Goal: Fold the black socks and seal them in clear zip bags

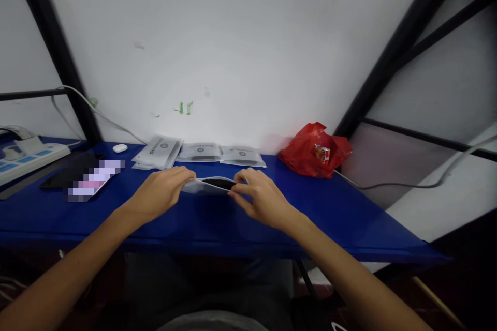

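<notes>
Between my two hands is a translucent plastic pouch (190, 186), its mouth spread apart and facing up toward me. Something dark shows inside it, too hidden to name. My left hand (161, 191) pinches the pouch's left end. My right hand (262, 194) grips the right end, with thumb and fingers on either side of the opening. Behind them, along the wall, lie similar flat pouches with printed lettering: a small stack (158, 152) at left, one pouch group (200, 152) in the middle and another (243, 155) at right.
The blue table (326, 212) bears a crumpled red plastic bag (310, 152) at back right. At left are a lit phone (97, 181), a dark flat object (68, 173), a white earbud case (120, 148) and a power strip (34, 160). Cables run by the wall.
</notes>
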A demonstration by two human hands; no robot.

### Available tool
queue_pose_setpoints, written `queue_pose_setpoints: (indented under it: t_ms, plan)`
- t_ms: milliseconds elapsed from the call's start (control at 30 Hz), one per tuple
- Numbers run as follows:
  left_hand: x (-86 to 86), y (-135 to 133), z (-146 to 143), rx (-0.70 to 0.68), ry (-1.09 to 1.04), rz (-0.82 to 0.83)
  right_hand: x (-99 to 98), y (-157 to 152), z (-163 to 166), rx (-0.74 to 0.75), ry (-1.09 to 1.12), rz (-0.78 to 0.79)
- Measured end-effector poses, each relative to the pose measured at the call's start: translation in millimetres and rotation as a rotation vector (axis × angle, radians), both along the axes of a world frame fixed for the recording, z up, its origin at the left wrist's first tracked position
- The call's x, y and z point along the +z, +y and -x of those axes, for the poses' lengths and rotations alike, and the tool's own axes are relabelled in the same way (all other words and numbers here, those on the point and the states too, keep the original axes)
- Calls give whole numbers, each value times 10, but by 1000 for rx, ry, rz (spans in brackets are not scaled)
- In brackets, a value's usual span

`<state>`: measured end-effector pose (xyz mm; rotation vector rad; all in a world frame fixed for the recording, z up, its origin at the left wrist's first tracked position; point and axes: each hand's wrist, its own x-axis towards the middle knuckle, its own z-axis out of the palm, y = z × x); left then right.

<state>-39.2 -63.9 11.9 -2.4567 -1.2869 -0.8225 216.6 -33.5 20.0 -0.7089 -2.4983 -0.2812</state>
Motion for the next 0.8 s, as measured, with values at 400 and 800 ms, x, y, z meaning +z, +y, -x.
queue_pose_setpoints:
  t_ms: [400,800]
  plan:
    - [39,60,-91,-36,-122,138,38,69,216,90,148,-52]
    - [12,59,-68,-13,-151,198,47,107,95,-35,-23,23]
